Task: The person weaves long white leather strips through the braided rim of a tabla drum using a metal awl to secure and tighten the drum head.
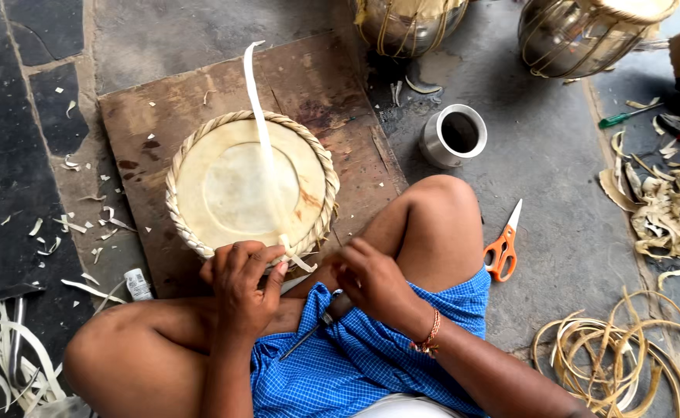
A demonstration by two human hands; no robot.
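Note:
A round drum head (251, 184) with a braided pale rim stands on a worn wooden board (200, 93), leaning against my legs. A long pale strip (261, 131) runs across its skin and up past the far rim. My left hand (241, 280) pinches the near end of this strip at the drum's near rim. My right hand (371, 279) is closed around the handle of a thin metal awl (309, 334), whose shaft lies over my blue checked shorts, pointing towards my left thigh.
Orange-handled scissors (504, 246) lie on the grey floor beside my right knee. A small metal cup (453, 136) stands beyond it. Two strapped drum bodies (580, 35) stand at the top. Coiled cane (611, 356) and scraps (661, 217) lie at the right, a hammer (15, 310) at the left.

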